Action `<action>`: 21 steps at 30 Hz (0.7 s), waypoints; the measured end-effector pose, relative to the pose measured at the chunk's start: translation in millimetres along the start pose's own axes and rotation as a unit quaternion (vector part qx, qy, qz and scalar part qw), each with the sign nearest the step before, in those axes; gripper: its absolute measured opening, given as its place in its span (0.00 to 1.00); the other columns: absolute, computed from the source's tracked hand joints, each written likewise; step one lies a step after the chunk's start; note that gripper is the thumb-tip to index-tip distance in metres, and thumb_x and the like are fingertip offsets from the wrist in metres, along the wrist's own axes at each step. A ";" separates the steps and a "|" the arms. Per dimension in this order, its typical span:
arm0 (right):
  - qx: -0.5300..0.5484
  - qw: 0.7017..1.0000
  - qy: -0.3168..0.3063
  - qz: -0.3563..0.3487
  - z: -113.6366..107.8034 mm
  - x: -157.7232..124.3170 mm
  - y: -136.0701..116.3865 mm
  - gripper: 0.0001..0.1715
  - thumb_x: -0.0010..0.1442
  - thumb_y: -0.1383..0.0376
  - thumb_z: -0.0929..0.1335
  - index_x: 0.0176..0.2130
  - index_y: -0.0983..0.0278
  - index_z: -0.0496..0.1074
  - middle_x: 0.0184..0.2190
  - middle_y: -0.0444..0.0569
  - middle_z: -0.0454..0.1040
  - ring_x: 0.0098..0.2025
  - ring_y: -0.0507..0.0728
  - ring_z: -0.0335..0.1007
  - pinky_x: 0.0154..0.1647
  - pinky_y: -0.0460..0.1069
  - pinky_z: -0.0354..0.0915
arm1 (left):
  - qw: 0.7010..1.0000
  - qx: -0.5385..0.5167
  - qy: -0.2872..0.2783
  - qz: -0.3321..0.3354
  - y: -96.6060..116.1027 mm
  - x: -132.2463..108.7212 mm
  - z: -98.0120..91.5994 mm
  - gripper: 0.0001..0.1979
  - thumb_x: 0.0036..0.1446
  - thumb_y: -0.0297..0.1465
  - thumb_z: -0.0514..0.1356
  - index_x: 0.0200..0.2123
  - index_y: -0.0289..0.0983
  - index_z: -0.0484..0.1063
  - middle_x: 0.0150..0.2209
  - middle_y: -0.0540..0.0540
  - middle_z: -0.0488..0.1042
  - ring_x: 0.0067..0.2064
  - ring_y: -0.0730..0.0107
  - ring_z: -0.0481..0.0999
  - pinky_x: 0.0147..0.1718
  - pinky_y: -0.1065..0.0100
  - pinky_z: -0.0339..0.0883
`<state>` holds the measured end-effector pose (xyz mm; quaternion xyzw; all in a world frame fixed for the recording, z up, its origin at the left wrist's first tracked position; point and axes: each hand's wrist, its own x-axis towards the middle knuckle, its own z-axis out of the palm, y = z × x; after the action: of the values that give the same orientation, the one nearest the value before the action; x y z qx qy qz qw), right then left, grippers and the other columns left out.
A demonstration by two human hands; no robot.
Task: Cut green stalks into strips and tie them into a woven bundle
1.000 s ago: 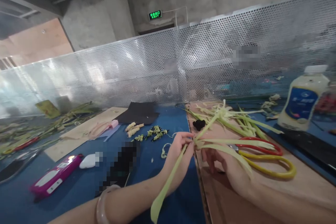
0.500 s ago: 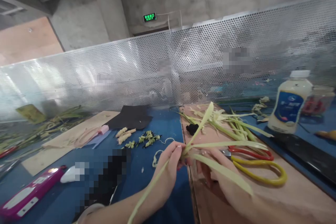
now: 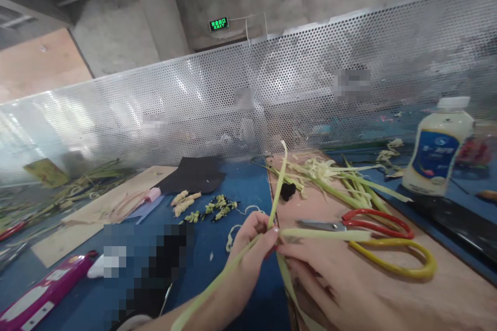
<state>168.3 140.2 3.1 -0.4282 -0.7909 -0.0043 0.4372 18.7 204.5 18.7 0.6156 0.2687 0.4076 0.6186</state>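
My left hand (image 3: 248, 253) is closed in a pinch around the crossing of several pale green leaf strips (image 3: 278, 191). One strip points up, one runs right towards the scissors, one trails down over my left wrist, and another hangs below. Close against that crossing, the fingertips of my right hand (image 3: 322, 274) touch the strips, and its fingers are bent together. What lies exactly under the fingertips is hidden. Scissors (image 3: 396, 256) with one red and one yellow handle lie on the wooden board (image 3: 388, 295), just beyond my right hand.
More leaf strips and stalks (image 3: 341, 186) are heaped at the board's far end. A bottle (image 3: 435, 150) and a dark flat object (image 3: 462, 227) stand right. Leftward are small woven pieces (image 3: 217, 207), black paper (image 3: 194, 173) and a magenta tool (image 3: 46, 289). A perforated metal screen (image 3: 202, 103) rises behind.
My right hand has moved slightly down and towards the left fingers. The strip that lay across it now hangs below the crossing, and the upright strip leans less to the right. More of the scissors shows.
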 end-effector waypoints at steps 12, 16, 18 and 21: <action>-0.038 0.999 0.011 -0.022 7.7 -0.9 0.9 0.20 0.58 0.74 0.60 0.48 0.59 0.67 0.45 0.47 0.75 0.44 0.53 0.72 0.42 0.45 0.70 | 0.990 -0.130 -0.037 -0.033 3.2 -2.0 4.2 0.06 0.56 0.28 0.56 0.29 0.35 0.60 0.29 0.50 0.68 0.31 0.76 0.65 0.32 0.73 0.57; 0.016 0.999 0.049 -0.017 4.1 1.6 -0.6 0.13 0.55 0.74 0.63 0.38 0.61 0.72 0.35 0.45 0.77 0.36 0.52 0.74 0.38 0.45 0.71 | 0.987 -0.144 -0.038 -0.068 0.2 -0.5 5.6 0.07 0.56 0.29 0.56 0.29 0.35 0.60 0.27 0.50 0.68 0.27 0.79 0.63 0.28 0.74 0.55; 0.052 0.997 0.049 0.005 0.6 2.9 -4.2 0.09 0.54 0.72 0.65 0.34 0.62 0.72 0.32 0.45 0.77 0.32 0.52 0.73 0.32 0.44 0.71 | 0.984 -0.150 -0.041 -0.082 -0.4 0.1 5.8 0.07 0.56 0.30 0.56 0.28 0.35 0.60 0.26 0.50 0.68 0.26 0.79 0.62 0.26 0.75 0.54; 0.063 0.997 0.046 0.008 -3.6 3.7 -10.0 0.10 0.55 0.73 0.65 0.36 0.60 0.71 0.31 0.44 0.77 0.30 0.51 0.73 0.30 0.43 0.70 | 0.986 -0.143 -0.030 -0.075 0.7 -0.4 6.3 0.08 0.56 0.30 0.57 0.28 0.35 0.61 0.26 0.50 0.68 0.27 0.78 0.63 0.27 0.75 0.55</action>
<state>163.0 135.0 11.5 -0.4054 -0.7651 0.0291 0.4995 23.7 200.6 19.9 0.5110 0.2343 0.3758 0.7367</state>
